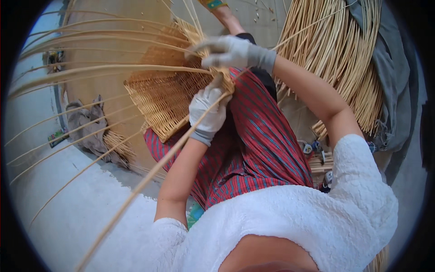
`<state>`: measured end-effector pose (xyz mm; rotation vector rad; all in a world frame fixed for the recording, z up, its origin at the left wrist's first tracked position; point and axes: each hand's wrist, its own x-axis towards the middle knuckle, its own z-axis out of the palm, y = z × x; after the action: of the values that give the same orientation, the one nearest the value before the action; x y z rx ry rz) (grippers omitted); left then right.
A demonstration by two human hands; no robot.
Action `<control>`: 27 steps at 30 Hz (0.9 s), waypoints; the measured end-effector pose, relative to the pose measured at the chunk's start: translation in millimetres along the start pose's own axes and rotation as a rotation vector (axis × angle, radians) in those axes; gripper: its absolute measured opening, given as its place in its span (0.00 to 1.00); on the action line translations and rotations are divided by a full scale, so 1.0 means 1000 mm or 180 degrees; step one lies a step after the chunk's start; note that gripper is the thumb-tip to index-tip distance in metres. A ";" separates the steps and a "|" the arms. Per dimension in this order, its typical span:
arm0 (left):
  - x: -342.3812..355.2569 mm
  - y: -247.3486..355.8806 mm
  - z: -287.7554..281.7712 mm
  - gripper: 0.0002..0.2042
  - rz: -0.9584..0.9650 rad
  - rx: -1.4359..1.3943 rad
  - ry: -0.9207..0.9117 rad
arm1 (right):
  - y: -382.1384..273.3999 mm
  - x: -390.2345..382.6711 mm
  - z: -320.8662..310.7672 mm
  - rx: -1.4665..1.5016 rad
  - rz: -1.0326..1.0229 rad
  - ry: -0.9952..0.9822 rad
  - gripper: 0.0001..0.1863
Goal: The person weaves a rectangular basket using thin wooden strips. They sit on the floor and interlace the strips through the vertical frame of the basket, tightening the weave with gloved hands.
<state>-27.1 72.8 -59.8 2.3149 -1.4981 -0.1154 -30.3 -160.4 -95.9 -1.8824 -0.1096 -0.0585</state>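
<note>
A partly woven wicker basket (156,106) rests tilted on my lap, its long rods fanning out to the left. My left hand (208,109), in a white glove, is closed on the basket's edge with the thumb up near the rim. One thick wicker rod (149,177) runs from that edge down past my left forearm toward the lower left. Above it my right hand (229,52), gloved too, hovers over the basket's upper corner beside the upright rods. Its fingers are blurred but look stretched out and apart, with nothing plainly held.
A large bundle of peeled wicker rods (331,50) lies at the far right, partly on a grey cloth (389,68). At left, a smaller rod bundle (118,143) sits by a crumpled grey cloth (86,120). Small tools (312,149) lie beside my right hip. Brown board (90,86) covers the floor.
</note>
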 end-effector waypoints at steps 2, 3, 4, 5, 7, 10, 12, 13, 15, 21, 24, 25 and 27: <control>0.000 -0.002 0.004 0.14 0.0161 0.0095 0.0190 | -0.001 -0.010 0.012 -0.0284 0.0224 -0.0285 0.28; -0.003 -0.002 0.003 0.15 0.0280 0.0100 0.0175 | 0.012 -0.007 0.021 -0.0253 0.0243 -0.0206 0.30; -0.005 -0.003 0.000 0.17 0.0356 0.0131 0.0216 | -0.009 -0.006 0.013 -0.0475 0.0685 -0.0542 0.32; -0.006 -0.003 -0.003 0.19 0.0436 0.0162 0.0257 | -0.004 -0.008 0.015 -0.0539 0.0603 -0.0446 0.32; -0.014 -0.004 -0.012 0.21 0.0396 0.0192 0.0077 | 0.011 -0.008 0.017 -0.0673 0.0423 -0.0214 0.33; -0.028 -0.016 -0.012 0.22 0.0307 0.0064 -0.0028 | -0.014 -0.045 0.015 -0.0530 0.1011 0.0009 0.31; -0.025 -0.025 -0.002 0.20 0.0471 -0.0052 0.0250 | -0.020 -0.055 0.015 -0.0570 0.1378 -0.0262 0.31; -0.030 -0.028 0.000 0.20 0.0545 -0.0121 0.0326 | -0.034 -0.051 0.021 -0.0621 0.1557 -0.0355 0.30; -0.019 -0.021 -0.006 0.15 0.0507 -0.0002 0.0157 | -0.041 -0.043 0.030 -0.0833 0.1815 -0.0283 0.27; -0.021 -0.018 -0.011 0.14 0.0277 -0.0096 0.0122 | -0.027 -0.055 0.021 -0.0220 0.1448 -0.0434 0.26; -0.018 -0.019 -0.009 0.14 0.0211 -0.0159 0.0211 | -0.022 -0.077 0.009 -0.0489 0.0667 -0.0361 0.36; -0.019 -0.019 -0.010 0.14 0.0205 -0.0286 0.0177 | -0.036 -0.078 0.017 -0.0938 0.0686 -0.0298 0.39; -0.018 -0.016 -0.013 0.16 0.0099 -0.0219 0.0015 | -0.044 -0.064 0.027 -0.1012 0.1185 -0.0133 0.49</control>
<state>-17.7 97.9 -56.2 2.2356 -1.5033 -0.1508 -98.7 -124.3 -68.6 -2.1922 0.2354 0.2310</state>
